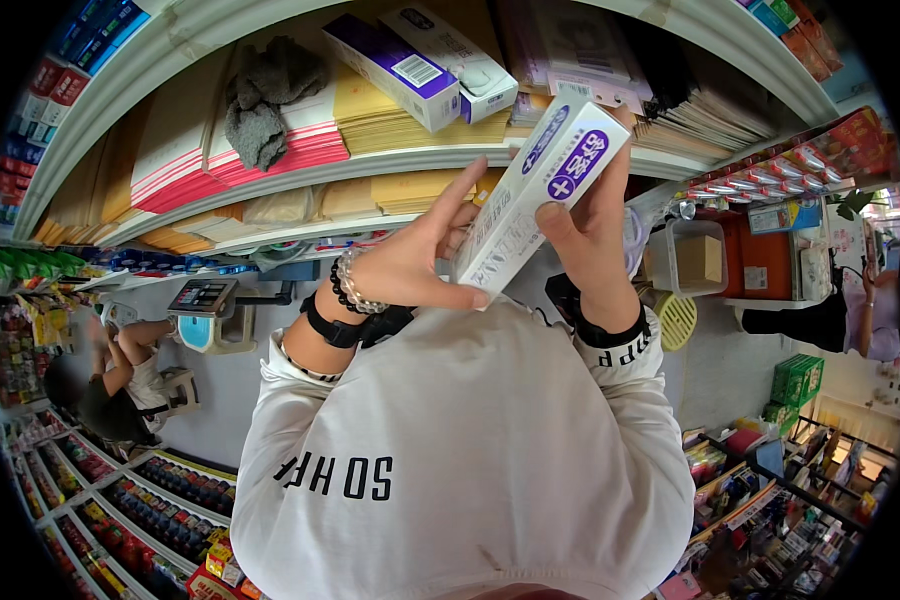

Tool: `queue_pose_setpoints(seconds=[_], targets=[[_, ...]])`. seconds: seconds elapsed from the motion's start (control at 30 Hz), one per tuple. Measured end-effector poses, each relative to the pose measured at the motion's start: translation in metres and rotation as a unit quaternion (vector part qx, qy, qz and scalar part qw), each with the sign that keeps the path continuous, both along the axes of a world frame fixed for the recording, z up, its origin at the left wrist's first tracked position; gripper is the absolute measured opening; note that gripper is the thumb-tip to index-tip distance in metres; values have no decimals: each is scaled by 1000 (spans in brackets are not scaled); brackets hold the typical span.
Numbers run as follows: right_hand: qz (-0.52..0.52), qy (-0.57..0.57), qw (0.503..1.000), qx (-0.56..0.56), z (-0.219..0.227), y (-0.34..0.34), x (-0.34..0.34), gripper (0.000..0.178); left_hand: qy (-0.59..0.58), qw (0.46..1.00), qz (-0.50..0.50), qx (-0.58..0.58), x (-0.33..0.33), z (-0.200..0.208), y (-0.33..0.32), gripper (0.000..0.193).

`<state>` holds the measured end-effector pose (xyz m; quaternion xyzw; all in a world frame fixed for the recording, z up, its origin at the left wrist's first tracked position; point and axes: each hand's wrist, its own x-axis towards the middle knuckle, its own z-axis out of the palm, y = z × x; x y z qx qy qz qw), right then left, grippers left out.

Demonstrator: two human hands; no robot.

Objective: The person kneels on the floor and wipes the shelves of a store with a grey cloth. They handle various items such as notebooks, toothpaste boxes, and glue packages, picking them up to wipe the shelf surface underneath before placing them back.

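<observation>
Between my two hands is a long white toothpaste box (515, 225) with purple labels, held slanted in front of the shelf. My left hand (400, 265) steadies its lower end, thumb pressed on the corner and the index finger stretched upward; some of its fingers are hidden behind the box. My right hand (600, 235) grips the upper part, with the thumb on the printed face and the fingers round the far edge. Just beyond, a purple-and-white box (395, 70) and a similar white box (455, 65) lie side by side on stacked yellow envelopes (370, 125).
A grey cloth (270, 95) lies on red-edged paper stacks (175, 140) on the shelf (410, 160). A digital scale (202, 298) stands on a stool at left, near a seated person (130, 375). A clear plastic tub (685, 262) and another person (870, 310) are at right.
</observation>
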<state>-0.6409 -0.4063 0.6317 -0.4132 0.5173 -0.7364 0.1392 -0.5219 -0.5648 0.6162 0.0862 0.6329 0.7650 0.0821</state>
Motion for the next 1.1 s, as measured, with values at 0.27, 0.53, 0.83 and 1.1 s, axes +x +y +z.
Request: queue_pose_setpoints(seconds=[0.27,0.53,0.83,1.1], targets=[[116,-14,988,99,18,11,-2,88,57,987,135,-62,-1,12,-6,86],[212,33,960,178,26,5,0,80,90,973,211,4,-10,39,1,63],[109,250,935,228,33,35,-8,76,207,851,474,90,-1,34,-5,53],[-61,309,940,128,16,34,-5,56,203,840,489,119,2,30,-2,61]])
